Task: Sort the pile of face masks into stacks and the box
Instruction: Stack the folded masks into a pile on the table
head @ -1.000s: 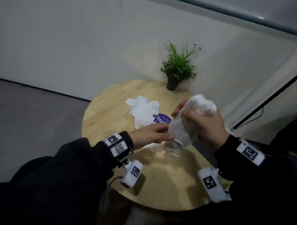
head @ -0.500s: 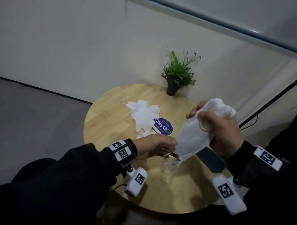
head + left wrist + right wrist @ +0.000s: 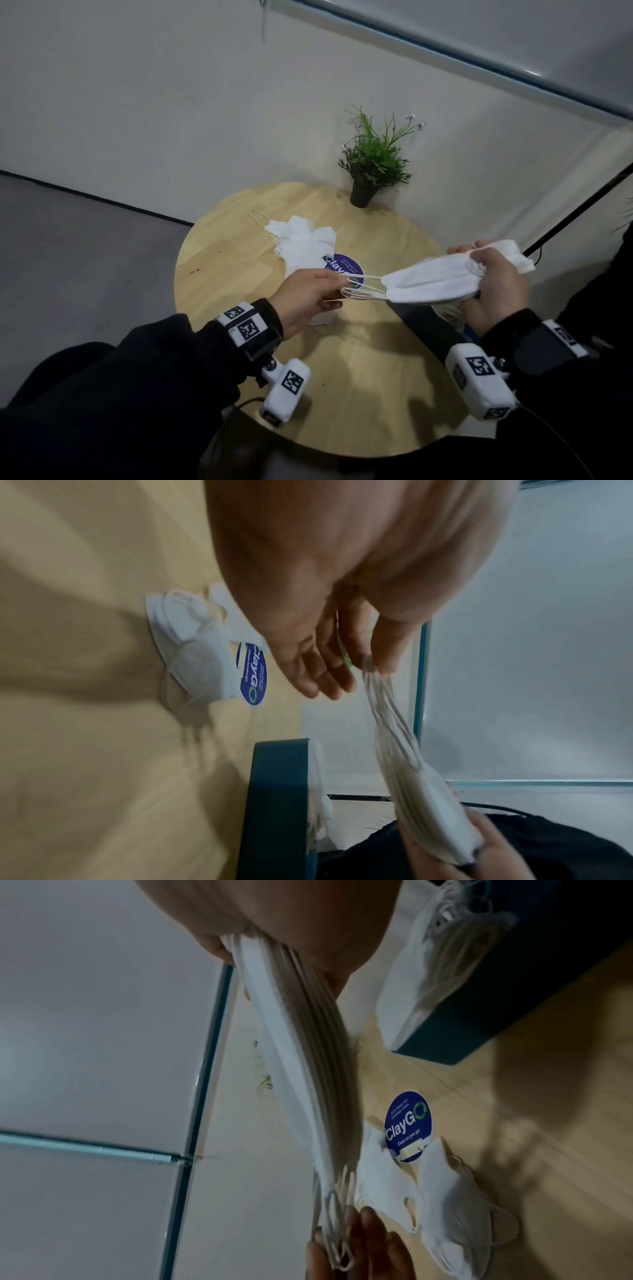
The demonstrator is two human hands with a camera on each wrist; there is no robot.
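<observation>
A flat bundle of several white face masks (image 3: 435,279) hangs stretched level between my hands, above the table. My right hand (image 3: 478,255) grips its right end, fingers curled round it. My left hand (image 3: 342,282) pinches the bunched ear loops (image 3: 364,289) at its left end. The left wrist view shows those ear loops (image 3: 380,696) running from my fingers to the bundle (image 3: 431,813). A loose pile of white masks (image 3: 303,240) lies on the table behind my left hand. A dark blue box (image 3: 431,329) with masks inside sits under the bundle, at the table's right.
The round wooden table (image 3: 359,394) stands against a white wall. A small potted plant (image 3: 375,164) is at its far edge. A blue round ClayGo sticker (image 3: 346,265) lies beside the pile. A dark cable runs along the wall to the right.
The bundle was bunched upright in my right hand; now it is pulled out level. My right hand moved right, and my left hand shifted from the masks' edge to the ear loops.
</observation>
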